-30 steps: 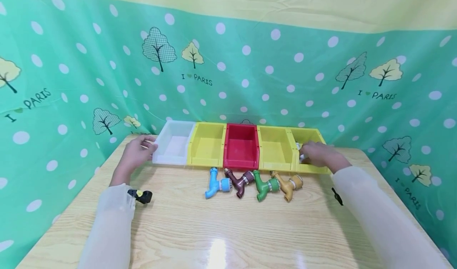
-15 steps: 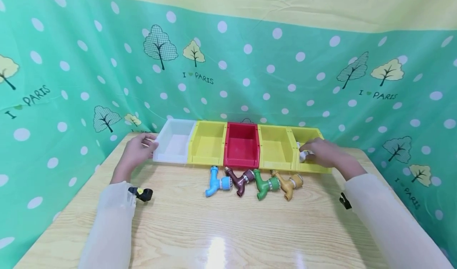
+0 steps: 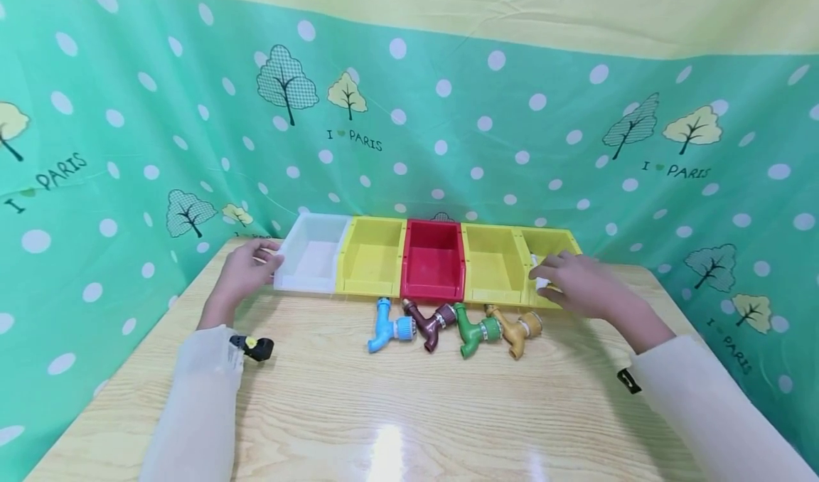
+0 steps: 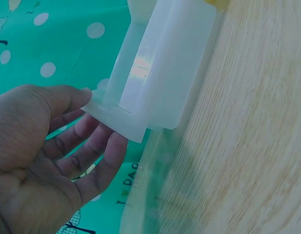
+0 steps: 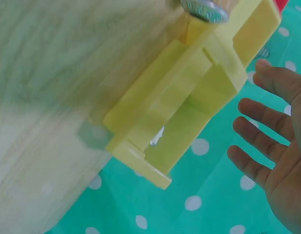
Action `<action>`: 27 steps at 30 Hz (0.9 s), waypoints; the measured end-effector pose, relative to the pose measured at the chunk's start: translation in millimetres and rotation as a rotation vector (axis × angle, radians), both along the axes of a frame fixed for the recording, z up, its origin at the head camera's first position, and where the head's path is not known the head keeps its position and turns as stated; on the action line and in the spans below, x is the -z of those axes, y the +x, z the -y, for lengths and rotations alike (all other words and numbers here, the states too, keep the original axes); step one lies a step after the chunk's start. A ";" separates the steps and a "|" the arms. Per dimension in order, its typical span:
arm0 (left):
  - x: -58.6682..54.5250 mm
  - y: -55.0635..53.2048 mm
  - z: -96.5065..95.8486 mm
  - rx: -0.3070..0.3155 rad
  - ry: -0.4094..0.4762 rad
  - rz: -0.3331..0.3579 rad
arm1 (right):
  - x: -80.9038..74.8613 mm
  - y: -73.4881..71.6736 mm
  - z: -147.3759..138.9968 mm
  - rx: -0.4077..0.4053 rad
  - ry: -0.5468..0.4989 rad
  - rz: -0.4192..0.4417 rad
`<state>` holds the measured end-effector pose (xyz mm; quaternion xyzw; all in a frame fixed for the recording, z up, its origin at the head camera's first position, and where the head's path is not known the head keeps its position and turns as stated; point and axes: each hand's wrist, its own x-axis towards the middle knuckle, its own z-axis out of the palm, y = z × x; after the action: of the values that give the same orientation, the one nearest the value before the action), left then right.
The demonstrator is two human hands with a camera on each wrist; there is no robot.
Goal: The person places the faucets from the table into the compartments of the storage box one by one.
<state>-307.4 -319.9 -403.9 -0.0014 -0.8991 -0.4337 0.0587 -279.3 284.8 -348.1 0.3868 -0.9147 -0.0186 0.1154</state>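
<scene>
My left hand (image 3: pixel 246 271) pinches the outer rim of the white translucent bin (image 4: pixel 155 92), thumb on top and fingers curled below, at the left end of a row of bins. My right hand (image 3: pixel 579 283) hovers over the right-end yellow bin (image 3: pixel 552 237), fingers spread and holding nothing in the right wrist view. A white item (image 3: pixel 541 283) lies in that bin, mostly hidden by the hand and bin wall. In front of the row lie a blue tap (image 3: pixel 385 329), a dark brown tap (image 3: pixel 432 327), a green tap (image 3: pixel 475 333) and an ochre tap (image 3: pixel 520 331).
Between the end bins stand a yellow bin (image 3: pixel 372 254), a red bin (image 3: pixel 434 258) and another yellow bin (image 3: pixel 495 261). The wooden table (image 3: pixel 358 411) extends toward me. A green dotted curtain (image 3: pixel 473 134) hangs close behind the bins.
My right hand has come up and back out of the right-end yellow bin, its fingers straightening and leaving the white item inside. The left hand stays on the white bin.
</scene>
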 end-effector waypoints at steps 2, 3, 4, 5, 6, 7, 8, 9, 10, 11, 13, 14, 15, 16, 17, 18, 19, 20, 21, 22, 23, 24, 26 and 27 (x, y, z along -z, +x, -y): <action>0.7 -0.4 0.4 0.002 0.002 0.002 | 4.1 5.5 2.8 -0.006 0.007 -0.004; 0.9 -0.7 0.5 0.003 0.003 0.001 | 6.6 7.8 3.9 -0.009 0.013 -0.004; 1.1 -1.0 0.6 0.004 0.005 0.002 | 9.0 10.0 5.3 -0.011 0.016 -0.001; 1.1 -1.1 0.5 0.008 0.007 -0.001 | 11.5 12.0 6.5 -0.017 0.019 0.004; 1.0 -1.2 0.2 0.009 0.010 -0.003 | 13.6 14.2 7.9 -0.019 0.025 0.002; 0.9 -1.3 0.2 0.010 0.012 -0.005 | 16.0 16.2 9.2 -0.022 0.031 0.000; 0.9 -1.2 0.3 0.009 0.013 -0.007 | 18.4 18.0 10.8 -0.030 0.034 0.001; 0.6 -0.6 0.3 0.009 0.014 -0.007 | 20.9 19.9 12.4 -0.039 0.038 0.001; 0.4 0.1 0.5 0.007 0.014 -0.007 | 23.2 21.8 14.5 -0.050 0.041 0.003; 0.3 1.0 0.9 0.004 0.014 -0.006 | 25.6 23.6 16.3 -0.060 0.044 0.006; 0.0 2.8 1.8 -0.002 0.012 -0.002 | 30.4 27.0 19.9 -0.077 0.047 0.018; 0.0 3.6 2.2 -0.002 0.013 -0.002 | 32.5 28.6 21.5 -0.086 0.049 0.023; 0.1 4.2 2.5 -0.001 0.012 -0.002 | 34.5 30.1 22.7 -0.094 0.054 0.026; 0.4 4.4 2.7 0.000 0.010 -0.004 | 36.2 31.4 23.5 -0.100 0.059 0.028; 0.8 4.4 2.8 0.002 0.009 -0.005 | 37.8 32.7 24.1 -0.106 0.065 0.028; 1.0 4.3 2.5 0.005 0.009 -0.009 | 39.2 33.6 24.3 -0.112 0.068 0.027; 1.3 4.0 2.4 0.006 0.009 -0.011 | 40.3 34.6 24.4 -0.118 0.070 0.026; 1.7 3.5 2.3 0.007 0.009 -0.012 | 41.5 35.3 24.1 -0.120 0.069 0.031; 1.9 2.9 2.2 0.007 0.006 -0.015 | 42.5 35.8 23.7 -0.123 0.062 0.040; 1.8 2.6 1.9 0.007 0.007 -0.016 | 43.4 36.3 23.3 -0.127 0.052 0.051; 1.8 2.3 1.8 0.008 0.008 -0.019 | 44.3 36.5 22.9 -0.129 0.042 0.066; 1.8 1.8 1.8 0.008 0.010 -0.021 | 45.2 36.5 22.5 -0.134 0.028 0.085; 1.6 1.1 1.7 0.008 0.014 -0.022 | 47.3 36.2 21.9 -0.143 0.011 0.123; 1.5 0.8 1.7 0.007 0.015 -0.022 | 48.4 35.8 21.6 -0.152 0.003 0.136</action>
<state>-306.6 -321.7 -405.4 -0.0091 -0.8952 -0.4405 0.0672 -243.5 263.1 -396.5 0.4558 -0.8884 0.0151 0.0533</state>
